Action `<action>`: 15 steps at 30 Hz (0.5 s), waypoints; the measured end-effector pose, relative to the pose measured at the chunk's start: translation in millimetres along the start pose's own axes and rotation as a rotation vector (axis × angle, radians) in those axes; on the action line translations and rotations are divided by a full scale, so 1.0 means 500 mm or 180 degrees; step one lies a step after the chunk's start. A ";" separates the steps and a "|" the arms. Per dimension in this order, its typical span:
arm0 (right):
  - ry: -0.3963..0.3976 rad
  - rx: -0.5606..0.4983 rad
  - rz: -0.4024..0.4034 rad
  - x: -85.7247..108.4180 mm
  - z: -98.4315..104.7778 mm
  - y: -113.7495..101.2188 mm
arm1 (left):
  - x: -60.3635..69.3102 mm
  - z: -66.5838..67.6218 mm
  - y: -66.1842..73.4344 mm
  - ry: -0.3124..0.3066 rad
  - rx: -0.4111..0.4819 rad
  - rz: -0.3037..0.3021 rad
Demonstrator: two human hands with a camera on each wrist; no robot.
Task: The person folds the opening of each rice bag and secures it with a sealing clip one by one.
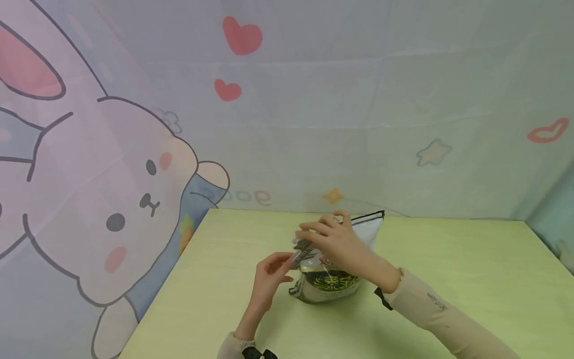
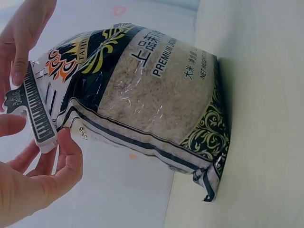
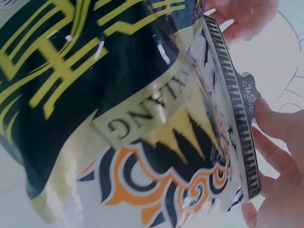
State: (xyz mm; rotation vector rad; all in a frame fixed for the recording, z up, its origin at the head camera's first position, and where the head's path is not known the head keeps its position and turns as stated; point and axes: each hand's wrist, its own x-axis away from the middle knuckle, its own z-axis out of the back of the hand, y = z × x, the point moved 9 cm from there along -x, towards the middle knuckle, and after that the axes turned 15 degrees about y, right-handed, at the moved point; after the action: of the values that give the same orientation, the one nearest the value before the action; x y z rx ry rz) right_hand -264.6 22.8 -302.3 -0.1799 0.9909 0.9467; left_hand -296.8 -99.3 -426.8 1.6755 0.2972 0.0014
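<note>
A plastic bag of rice (image 1: 329, 286), printed black, yellow and orange, stands on the table with its top gathered to one side. In the left wrist view the grains show through a clear part of the bag (image 2: 152, 95). A bag clip (image 2: 38, 107) with a piano-key pattern and a black tab lies across the gathered top. My left hand (image 1: 271, 279) grips one end of the clip between thumb and fingers. From above, my right hand (image 1: 334, 244) reaches over the bag; in the right wrist view its fingers (image 3: 273, 147) hold the clip's other stretch near the tab.
The pale yellow-green table (image 1: 448, 279) extends on both sides of the bag. Behind its far edge hangs a cloth backdrop (image 1: 358, 99) with a rabbit and hearts. The white upper corner of the bag sticks up behind my right hand.
</note>
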 end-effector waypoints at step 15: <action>0.0602 -0.0280 -0.0734 0.022 0.044 0.083 | 0.001 0.002 -0.005 -0.0019 -0.0195 -0.0256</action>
State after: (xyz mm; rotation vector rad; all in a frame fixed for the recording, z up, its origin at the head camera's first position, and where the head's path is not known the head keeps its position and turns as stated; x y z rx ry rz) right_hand -279.5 66.0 -286.7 -0.4549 1.0767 0.7714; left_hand -296.9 -99.8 -429.4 1.6016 0.3566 -0.0539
